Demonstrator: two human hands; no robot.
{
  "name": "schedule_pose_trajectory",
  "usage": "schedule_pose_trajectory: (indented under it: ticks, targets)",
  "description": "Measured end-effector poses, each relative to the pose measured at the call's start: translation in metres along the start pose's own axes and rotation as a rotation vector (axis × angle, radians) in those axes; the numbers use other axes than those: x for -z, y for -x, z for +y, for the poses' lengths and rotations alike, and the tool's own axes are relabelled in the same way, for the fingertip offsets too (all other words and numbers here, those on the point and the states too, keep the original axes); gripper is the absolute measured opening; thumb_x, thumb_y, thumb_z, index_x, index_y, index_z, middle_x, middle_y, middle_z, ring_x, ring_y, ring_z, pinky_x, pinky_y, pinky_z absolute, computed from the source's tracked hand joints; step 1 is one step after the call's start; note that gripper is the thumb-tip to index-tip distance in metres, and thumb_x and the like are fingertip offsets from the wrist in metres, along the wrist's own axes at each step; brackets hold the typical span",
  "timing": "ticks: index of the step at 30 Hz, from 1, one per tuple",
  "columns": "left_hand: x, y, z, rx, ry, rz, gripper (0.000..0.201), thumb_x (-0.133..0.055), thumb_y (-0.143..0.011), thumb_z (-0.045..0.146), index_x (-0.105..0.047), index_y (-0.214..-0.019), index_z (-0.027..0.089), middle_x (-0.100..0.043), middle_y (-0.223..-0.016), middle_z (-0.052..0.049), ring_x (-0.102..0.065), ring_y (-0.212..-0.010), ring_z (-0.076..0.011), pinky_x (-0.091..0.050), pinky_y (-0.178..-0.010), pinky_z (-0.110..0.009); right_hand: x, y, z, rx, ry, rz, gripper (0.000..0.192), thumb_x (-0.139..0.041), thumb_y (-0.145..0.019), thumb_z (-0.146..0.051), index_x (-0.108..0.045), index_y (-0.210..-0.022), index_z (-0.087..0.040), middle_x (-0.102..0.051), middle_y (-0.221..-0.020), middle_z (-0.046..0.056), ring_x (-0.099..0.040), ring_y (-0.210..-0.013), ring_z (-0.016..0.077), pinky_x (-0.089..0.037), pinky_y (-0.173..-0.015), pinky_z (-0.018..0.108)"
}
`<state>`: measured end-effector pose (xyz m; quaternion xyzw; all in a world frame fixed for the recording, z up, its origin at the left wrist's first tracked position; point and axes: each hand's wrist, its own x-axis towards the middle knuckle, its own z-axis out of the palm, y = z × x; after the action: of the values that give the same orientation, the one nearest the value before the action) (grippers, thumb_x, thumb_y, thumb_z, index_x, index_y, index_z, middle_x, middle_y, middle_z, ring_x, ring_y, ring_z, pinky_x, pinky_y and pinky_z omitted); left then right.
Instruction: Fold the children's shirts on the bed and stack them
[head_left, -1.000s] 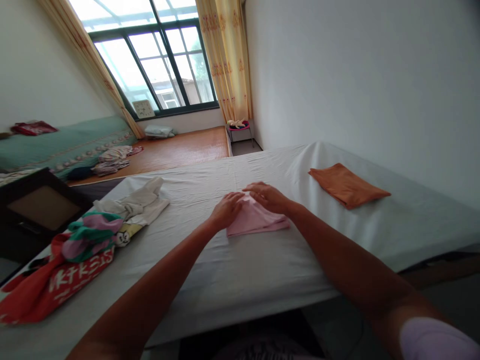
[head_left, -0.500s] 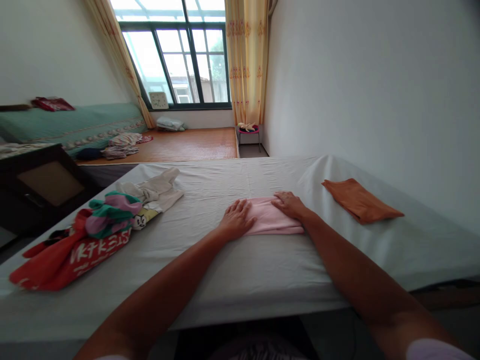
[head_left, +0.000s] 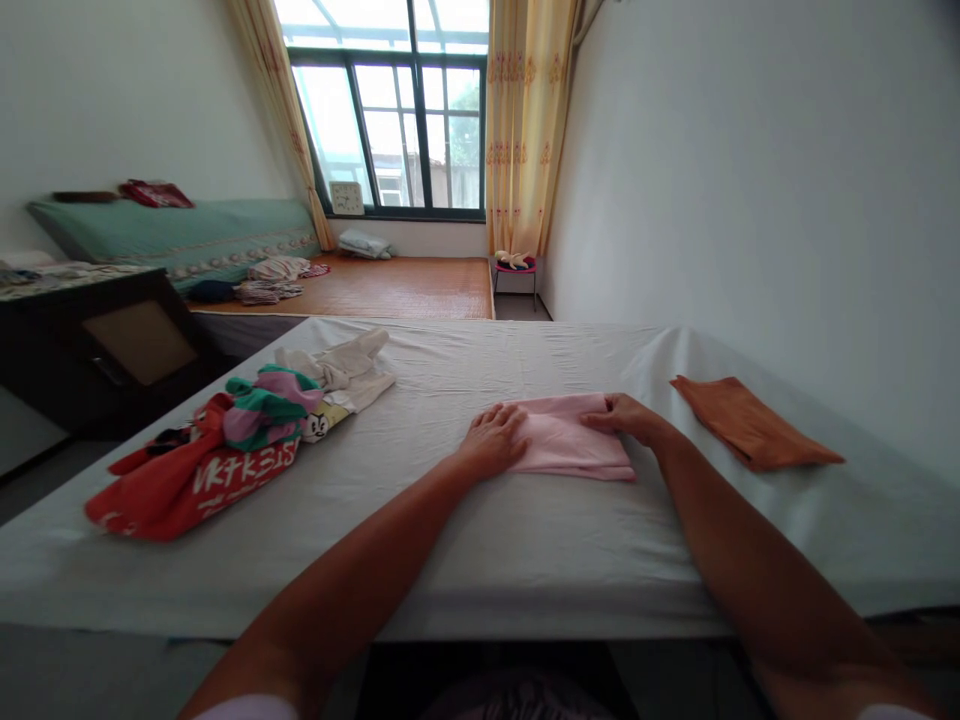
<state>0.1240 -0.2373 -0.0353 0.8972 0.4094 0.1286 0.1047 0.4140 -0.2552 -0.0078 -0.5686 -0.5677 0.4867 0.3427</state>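
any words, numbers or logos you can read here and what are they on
White characters on the red garment in the clothes pile: printed lettering shows, but it is creased, seen at an angle and too blurred to read.
Clock on the window sill: a dial face, its numbers too small to read.
Pink cloth under both hands, orange cloth: no text.

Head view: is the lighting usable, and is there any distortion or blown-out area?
Head view: the window is overexposed; the backlit forearms look dark. Wide-angle stretch bends the edges. Both hands, left hand and right hand, and the pink cloth are sharp.
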Motion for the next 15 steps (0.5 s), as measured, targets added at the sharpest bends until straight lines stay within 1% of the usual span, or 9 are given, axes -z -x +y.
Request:
schedule_pose_trajectory:
  ticks: [2,4,7,10,13,15]
  targets:
    - [0.0,0.0,-0.001,0.002,0.005,-0.003,0.058,-0.039,-0.092,0.051,-0.037,-0.145,0.028,-0.031,-0.156,-0.007,-0.024,-0.143,-0.0298,-0.023,-0.114,-0.05,0.0,0.002,0.0,0.002,-0.019,-0.001,0.051,-0.086,-0.052,-0.045,-0.073,-0.09,-0.014,-0.075,-0.084,0.008,-0.068,-0.074,0.0228,-0.056,-0.069,0.032]
    - [0.001,0.001,-0.001,0.001,0.006,-0.002,0.058,-0.04,-0.092,0.051,-0.038,-0.145,0.028,-0.031,-0.155,-0.007,-0.025,-0.143,-0.0298,-0.023,-0.114,-0.049,-0.002,0.002,0.0,0.034,-0.063,-0.005,0.05,-0.085,-0.054,-0.044,-0.072,-0.091,-0.013,-0.075,-0.084,0.007,-0.069,-0.073,0.0215,-0.056,-0.068,0.031]
    - [0.002,0.003,-0.001,-0.018,0.001,0.01,0.057,-0.039,-0.092,0.05,-0.039,-0.145,0.027,-0.033,-0.155,-0.007,-0.027,-0.142,-0.0297,-0.024,-0.114,-0.049,-0.006,0.001,-0.001,0.06,-0.209,0.005,0.047,-0.083,-0.059,-0.042,-0.069,-0.095,-0.015,-0.075,-0.089,0.007,-0.069,-0.074,0.0213,-0.056,-0.069,0.031]
    - [0.003,0.004,-0.001,-0.025,0.0,0.017,0.056,-0.038,-0.093,0.05,-0.04,-0.144,0.027,-0.034,-0.154,-0.007,-0.028,-0.141,-0.0287,-0.025,-0.114,-0.048,-0.01,0.001,-0.002,0.014,-0.304,-0.018,0.044,-0.079,-0.067,-0.042,-0.066,-0.101,-0.018,-0.074,-0.097,0.009,-0.07,-0.081,0.0224,-0.057,-0.071,0.032]
    - [0.003,0.003,-0.001,-0.017,-0.003,0.015,0.056,-0.04,-0.092,0.049,-0.04,-0.143,0.027,-0.035,-0.154,-0.006,-0.028,-0.141,-0.0278,-0.025,-0.114,-0.047,-0.012,0.002,-0.003,-0.031,-0.278,-0.092,0.043,-0.078,-0.069,-0.041,-0.065,-0.104,-0.019,-0.073,-0.103,0.009,-0.07,-0.087,0.0228,-0.057,-0.075,0.033]
    - [0.005,0.001,-0.001,-0.017,-0.002,0.017,0.055,-0.04,-0.093,0.049,-0.041,-0.142,0.027,-0.036,-0.153,-0.006,-0.03,-0.141,-0.0273,-0.026,-0.114,-0.046,-0.013,0.003,-0.004,-0.021,-0.244,-0.128,0.046,-0.079,-0.067,-0.04,-0.065,-0.104,-0.017,-0.073,-0.105,0.009,-0.069,-0.091,0.0236,-0.056,-0.08,0.035]
